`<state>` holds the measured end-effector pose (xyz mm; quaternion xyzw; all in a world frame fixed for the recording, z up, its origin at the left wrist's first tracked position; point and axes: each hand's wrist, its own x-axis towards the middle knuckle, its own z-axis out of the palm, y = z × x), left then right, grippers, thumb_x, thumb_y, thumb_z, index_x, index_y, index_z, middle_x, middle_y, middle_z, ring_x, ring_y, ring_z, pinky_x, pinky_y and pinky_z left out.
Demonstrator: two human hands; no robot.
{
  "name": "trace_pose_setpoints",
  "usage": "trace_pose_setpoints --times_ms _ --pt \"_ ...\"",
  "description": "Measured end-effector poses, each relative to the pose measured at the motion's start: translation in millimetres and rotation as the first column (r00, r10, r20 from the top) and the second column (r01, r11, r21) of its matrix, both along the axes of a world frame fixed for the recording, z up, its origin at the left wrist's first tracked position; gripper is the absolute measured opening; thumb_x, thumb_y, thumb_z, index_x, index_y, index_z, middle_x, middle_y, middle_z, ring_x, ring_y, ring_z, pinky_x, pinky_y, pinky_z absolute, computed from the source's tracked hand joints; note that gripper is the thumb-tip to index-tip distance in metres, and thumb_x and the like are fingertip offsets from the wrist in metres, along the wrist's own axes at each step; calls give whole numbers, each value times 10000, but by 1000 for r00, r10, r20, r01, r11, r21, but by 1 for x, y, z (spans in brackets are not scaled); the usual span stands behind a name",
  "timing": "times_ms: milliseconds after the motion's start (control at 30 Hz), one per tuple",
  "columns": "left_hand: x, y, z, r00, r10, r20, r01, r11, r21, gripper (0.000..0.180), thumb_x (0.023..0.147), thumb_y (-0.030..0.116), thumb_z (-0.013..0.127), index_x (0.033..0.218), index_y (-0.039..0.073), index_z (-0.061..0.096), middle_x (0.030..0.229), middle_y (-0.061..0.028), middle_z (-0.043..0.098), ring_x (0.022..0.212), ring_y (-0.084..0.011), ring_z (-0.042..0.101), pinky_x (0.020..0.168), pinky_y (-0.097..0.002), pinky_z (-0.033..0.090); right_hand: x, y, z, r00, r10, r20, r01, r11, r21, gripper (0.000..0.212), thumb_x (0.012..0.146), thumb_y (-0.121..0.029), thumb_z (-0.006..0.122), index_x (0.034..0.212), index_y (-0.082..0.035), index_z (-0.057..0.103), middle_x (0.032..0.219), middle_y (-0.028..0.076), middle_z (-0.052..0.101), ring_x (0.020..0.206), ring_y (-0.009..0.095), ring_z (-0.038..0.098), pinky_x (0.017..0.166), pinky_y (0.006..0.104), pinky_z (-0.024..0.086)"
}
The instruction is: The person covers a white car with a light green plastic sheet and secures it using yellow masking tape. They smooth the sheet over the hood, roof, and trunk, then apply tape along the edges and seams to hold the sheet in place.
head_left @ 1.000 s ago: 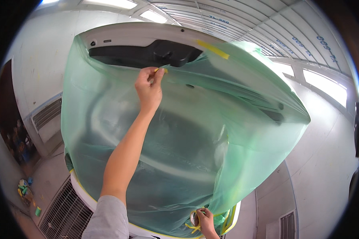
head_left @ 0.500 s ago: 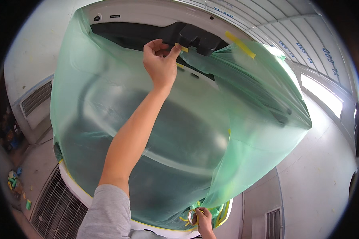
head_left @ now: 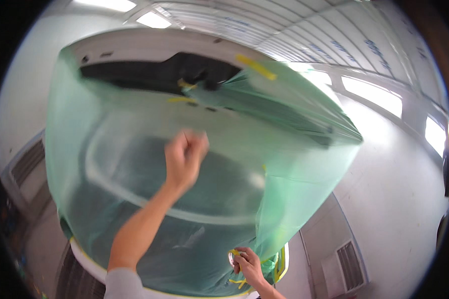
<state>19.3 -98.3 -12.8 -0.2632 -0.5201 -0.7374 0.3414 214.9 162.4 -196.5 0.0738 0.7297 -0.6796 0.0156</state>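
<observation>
In the head view, the left hand (head_left: pixel 185 158) is raised in front of the green masking film (head_left: pixel 222 172), fingers curled inward; they are blurred, so I cannot tell whether anything is pinched between them. The right hand (head_left: pixel 248 264), lower and to the right, has its fingers closed around a roll of masking tape (head_left: pixel 231 257), probably to keep tape within easy reach of the left fingers.

Above the left fingers, a yellow tape strip (head_left: pixel 186 84) lies at the film's upper edge by the black trim panel (head_left: pixel 129 70), seemingly pinning film to the raised tailgate (head_left: pixel 149 40). A longer yellow strip (head_left: pixel 256 67), up and to the right of them, likely does likewise.

What lies behind the film shows only dimly, part of the roll is hidden by the right fingers, and the lower frame edge cuts off the body below them.
</observation>
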Motion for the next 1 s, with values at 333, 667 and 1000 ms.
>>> trace_pose_setpoints --times_ms 333,667,1000 --pt "87 56 -123 958 -156 242 284 648 -707 242 915 227 786 966 -1 724 874 -111 716 736 -228 696 685 -338 547 -19 -38 68 931 108 -349 -50 984 169 468 1031 -51 515 1487 -18 415 803 45 597 634 101 556 581 272 468" --pt "105 79 -71 932 73 -355 -331 567 -754 128 870 109 777 820 60 670 840 -48 684 751 -229 653 687 -367 471 -33 3 92 978 178 -107 -176 984 27 195 1086 -193 461 1118 -21 547 706 73 599 496 157 556 461 316 423" --pt "52 62 228 904 190 -384 -355 834 -422 261 915 242 807 915 21 667 1084 -98 707 991 -236 664 930 -401 503 -37 22 42 989 141 46 -109 901 -420 176 1066 -213 588 1030 -41 599 722 52 589 477 114 474 418 289 342"
